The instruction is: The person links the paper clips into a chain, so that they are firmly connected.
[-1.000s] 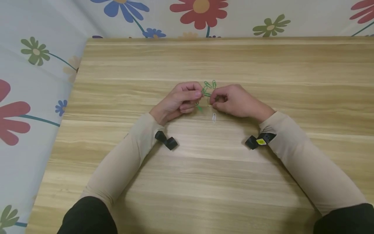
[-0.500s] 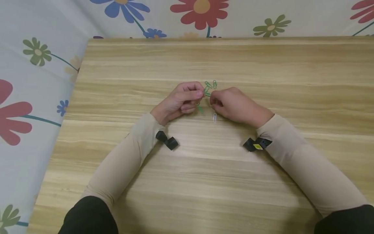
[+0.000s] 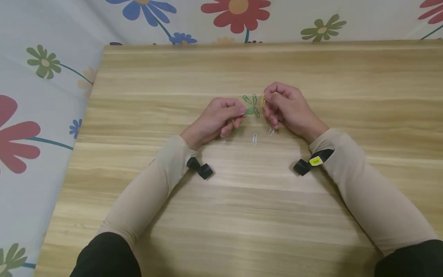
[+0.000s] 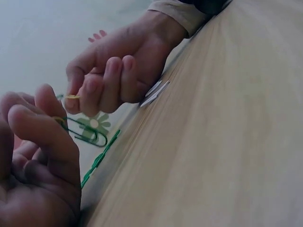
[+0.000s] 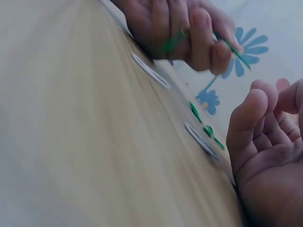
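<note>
My left hand (image 3: pixel 219 118) pinches a green paper clip (image 4: pixel 90 132) between thumb and finger, its free end pointing toward the right hand. A bit of yellow wire (image 4: pixel 59 120) shows at those fingers, and another green clip (image 5: pixel 174 41) hangs by the curled lower fingers. Opposite, my right hand (image 3: pixel 292 107) pinches a yellow paper clip (image 3: pixel 263 100) at its fingertips, apart from the green one. Loose green paper clips (image 3: pixel 247 99) lie on the table between and beyond the hands. Fingers hide part of each held clip.
Two white paper clips lie nearer me: one white clip (image 3: pixel 255 139) between the hands, another white clip (image 3: pixel 271 131) just below the right fingers. The wood-grain table (image 3: pixel 242 223) meets a flower-patterned cloth (image 3: pixel 277 23) at its back and left edges.
My right hand has risen up and to the right, bringing the yellow paper clip into view. The second white clip now shows fully. My left hand has shifted slightly right with its green clip.
</note>
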`<state>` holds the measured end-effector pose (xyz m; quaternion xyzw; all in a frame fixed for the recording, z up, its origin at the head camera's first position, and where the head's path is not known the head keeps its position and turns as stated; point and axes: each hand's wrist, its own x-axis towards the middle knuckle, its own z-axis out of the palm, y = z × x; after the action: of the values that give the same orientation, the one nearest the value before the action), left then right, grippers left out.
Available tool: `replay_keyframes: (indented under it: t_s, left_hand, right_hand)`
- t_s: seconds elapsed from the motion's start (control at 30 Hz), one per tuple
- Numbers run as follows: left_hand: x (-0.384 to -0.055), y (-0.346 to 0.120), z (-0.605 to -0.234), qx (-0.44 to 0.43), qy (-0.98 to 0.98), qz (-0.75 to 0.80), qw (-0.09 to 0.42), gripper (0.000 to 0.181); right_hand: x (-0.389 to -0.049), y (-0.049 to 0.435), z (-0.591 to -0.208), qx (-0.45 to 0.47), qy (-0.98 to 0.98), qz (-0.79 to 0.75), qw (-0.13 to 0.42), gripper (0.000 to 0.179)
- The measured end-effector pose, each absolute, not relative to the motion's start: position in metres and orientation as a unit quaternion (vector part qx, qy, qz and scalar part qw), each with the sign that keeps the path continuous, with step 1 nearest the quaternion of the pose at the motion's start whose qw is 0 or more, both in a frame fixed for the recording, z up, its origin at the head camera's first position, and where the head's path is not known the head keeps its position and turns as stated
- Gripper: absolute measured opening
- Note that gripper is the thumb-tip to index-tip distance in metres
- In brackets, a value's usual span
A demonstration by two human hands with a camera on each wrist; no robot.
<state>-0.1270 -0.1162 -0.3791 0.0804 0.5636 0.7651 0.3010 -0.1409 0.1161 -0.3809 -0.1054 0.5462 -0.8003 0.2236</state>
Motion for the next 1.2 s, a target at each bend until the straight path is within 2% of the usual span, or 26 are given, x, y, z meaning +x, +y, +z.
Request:
replay_keyframes:
  t_s: [0.13,0.57,0.8,1.0,1.2]
  left_hand:
    - [-0.1267,-0.1109,-0.3773,0.071,0.595,0.749,0.283,0.020]
    - [-0.1294,-0.1097,-0.3761,0.051,0.627,0.726,0.279,0.017]
    - [-0.1291,-0.1082,-0.3764,0.041,0.612,0.739,0.279,0.017]
    - [-0.1289,-0.1081,-0.3761,0.007,0.563,0.773,0.291,0.019]
    - [-0.1298,-0.1121,-0.3780,0.033,0.532,0.791,0.301,0.021]
  right_hand:
    - [-0.1384,0.1117,-0.3825,-0.130,0.545,-0.797,0.225,0.008]
    - [-0.1369,0.1093,-0.3851,-0.177,0.601,-0.756,0.190,0.007]
    - [-0.1376,0.1099,-0.3875,-0.178,0.577,-0.773,0.193,0.005]
    - [-0.1364,0.1082,-0.3875,-0.199,0.632,-0.724,0.194,0.004]
    - [-0.1380,0.1085,-0.3851,-0.183,0.634,-0.720,0.213,0.008]
